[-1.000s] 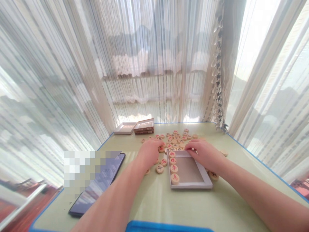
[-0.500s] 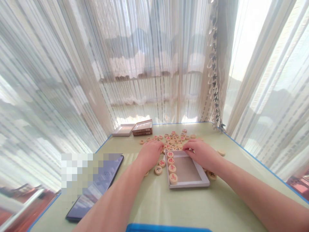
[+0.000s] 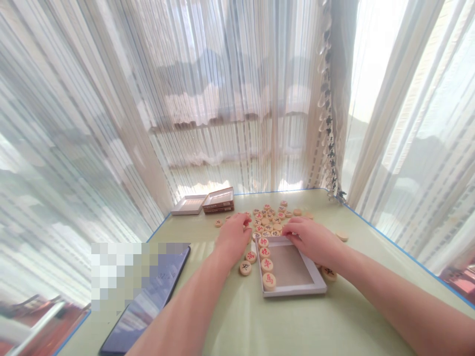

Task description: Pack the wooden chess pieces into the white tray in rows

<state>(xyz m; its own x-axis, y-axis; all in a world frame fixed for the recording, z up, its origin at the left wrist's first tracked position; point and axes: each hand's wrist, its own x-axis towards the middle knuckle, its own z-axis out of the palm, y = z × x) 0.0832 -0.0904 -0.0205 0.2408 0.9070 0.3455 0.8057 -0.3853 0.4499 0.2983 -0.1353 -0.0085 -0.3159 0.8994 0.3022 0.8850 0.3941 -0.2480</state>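
Observation:
A shallow white cardboard box (image 3: 295, 290) lies on the table. Along its left wall runs a column of round wooden Chinese chess pieces with red characters, including a horse piece (image 3: 269, 281) and a chariot piece (image 3: 266, 265). My right hand (image 3: 309, 238) is bent over the far right corner of the box, fingertips at its rim. To the left, my left hand (image 3: 233, 237) hovers over the loose pieces, fingers curled and a little apart, with no piece visible in them. Beyond the box spreads a cluster of loose Chinese chess pieces (image 3: 267, 228), red, black and plain-faced.
A tablet or large phone (image 3: 156, 291) lies at the left, partly pixelated. At the back left are an open white tray (image 3: 187, 204) and stacked brown boxes (image 3: 218, 201). Some pieces (image 3: 245, 268) lie left of the box. Sheer curtains (image 3: 237, 99) hang behind the table.
My left hand has moved slightly away from the pieces and its fingers have lifted. My right hand stays at the box corner. The view has shifted slightly.

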